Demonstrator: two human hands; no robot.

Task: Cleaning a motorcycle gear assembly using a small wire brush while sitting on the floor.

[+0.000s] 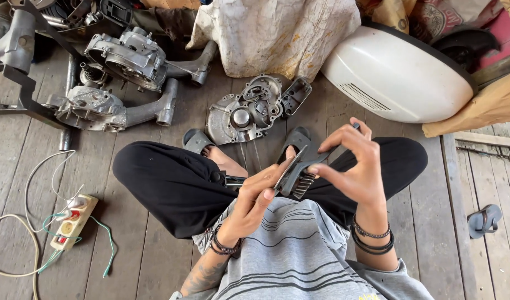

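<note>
Left hand [254, 201] and right hand [352, 166] holding dark finned part [300, 173], engine casing [245, 114] on plank floor [132, 261]

A small-engine repair workshop: metal engine casings [134, 55] lie on the plank floor [432, 233] beside a white scooter panel [393, 75].

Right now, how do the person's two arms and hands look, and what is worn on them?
Both forearms are bare, with no sleeves past the elbow. The left wrist carries several dark beaded bracelets, and a dark tattoo runs along that forearm. The right wrist carries dark bands and a beaded bracelet. No gloves or rings show.
</note>
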